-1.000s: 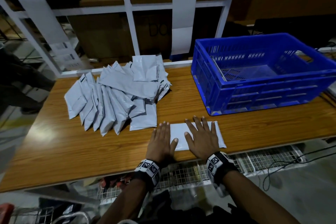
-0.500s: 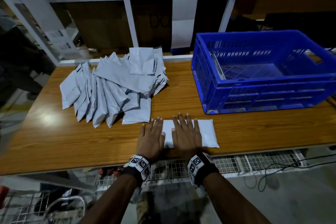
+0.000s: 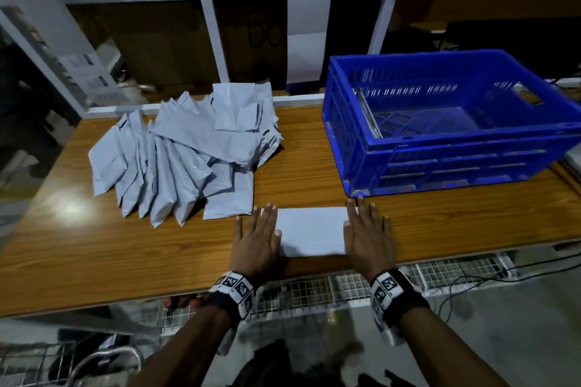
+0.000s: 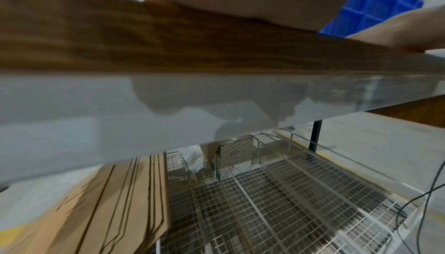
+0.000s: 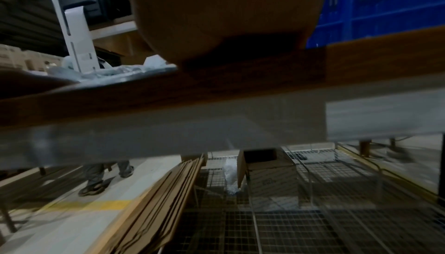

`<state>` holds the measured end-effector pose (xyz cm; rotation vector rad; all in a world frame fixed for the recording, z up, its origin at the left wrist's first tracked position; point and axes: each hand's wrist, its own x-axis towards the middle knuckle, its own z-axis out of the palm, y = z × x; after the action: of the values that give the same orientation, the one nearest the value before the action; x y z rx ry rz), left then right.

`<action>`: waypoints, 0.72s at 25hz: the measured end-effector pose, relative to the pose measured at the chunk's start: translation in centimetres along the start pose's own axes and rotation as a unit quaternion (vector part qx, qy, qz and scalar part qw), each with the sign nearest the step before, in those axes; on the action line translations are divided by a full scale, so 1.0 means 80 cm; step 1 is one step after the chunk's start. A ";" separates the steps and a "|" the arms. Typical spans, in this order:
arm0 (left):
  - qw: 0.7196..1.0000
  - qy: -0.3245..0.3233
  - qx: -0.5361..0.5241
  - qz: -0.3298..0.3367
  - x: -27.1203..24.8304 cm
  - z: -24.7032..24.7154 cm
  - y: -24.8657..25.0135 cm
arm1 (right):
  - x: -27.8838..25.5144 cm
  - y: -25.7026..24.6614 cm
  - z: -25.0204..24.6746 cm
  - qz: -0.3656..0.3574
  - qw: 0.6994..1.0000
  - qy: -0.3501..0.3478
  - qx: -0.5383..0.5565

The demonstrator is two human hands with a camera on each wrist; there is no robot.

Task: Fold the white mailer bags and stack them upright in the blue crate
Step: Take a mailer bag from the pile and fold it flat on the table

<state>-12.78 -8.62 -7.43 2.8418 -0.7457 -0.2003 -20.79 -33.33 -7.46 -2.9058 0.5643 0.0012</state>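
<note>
Mailer bag lies low centre in the head view on the table, left hand and right hand pressing its ends flat, fingers straight; I'd say the fold is being creased, lifting to the blue crate next. Wrist views show only palms on wood.

Both flat hands, left hand and right hand, on white mailer bag ends.

text: partial "DO" | on: cardboard box (rest hidden behind shelf post)
</note>
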 end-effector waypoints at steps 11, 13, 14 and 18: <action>0.998 0.046 -0.027 0.031 -0.005 0.011 -0.006 | 0.004 -0.139 0.024 -0.131 0.988 0.083 0.021; 0.997 0.059 -0.038 0.020 -0.003 0.009 -0.002 | 0.006 -0.117 0.022 -0.136 0.986 0.095 0.013; 0.997 0.065 -0.044 0.017 -0.006 0.008 0.000 | 0.002 -0.101 0.020 -0.127 0.988 0.088 0.007; 0.997 0.066 -0.037 0.009 -0.004 0.005 0.002 | 0.004 -0.039 0.003 -0.070 0.995 0.049 -0.058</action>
<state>-13.16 -8.64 -7.77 2.7456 -0.7207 -0.0355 -19.35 -30.53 -7.16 -3.0663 0.3852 -0.1316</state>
